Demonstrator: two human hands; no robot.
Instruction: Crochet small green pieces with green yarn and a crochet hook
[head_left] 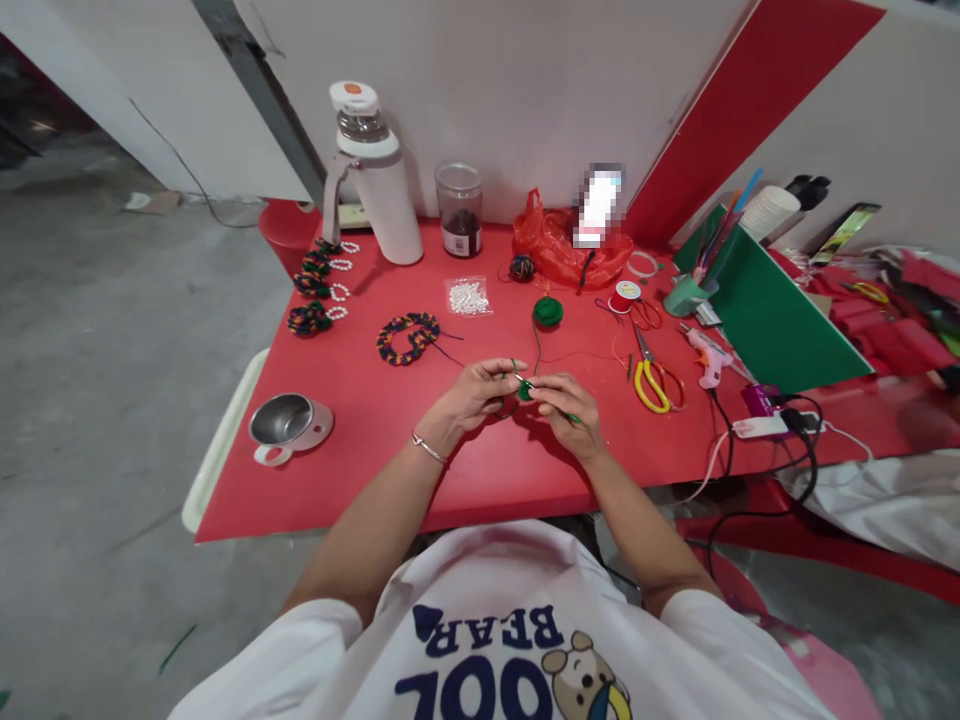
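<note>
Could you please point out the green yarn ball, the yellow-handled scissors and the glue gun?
green yarn ball (547, 311): head view, centre of the ball.
yellow-handled scissors (651, 385): head view, left handle loop.
glue gun (708, 359): head view, white body.

A white short-sleeved T-shirt (517, 640) is worn, printed with dark blue lettering and a cartoon bear. A thin silver bangle (427, 448) is seen at the left wrist. Both forearms are left bare.
</note>
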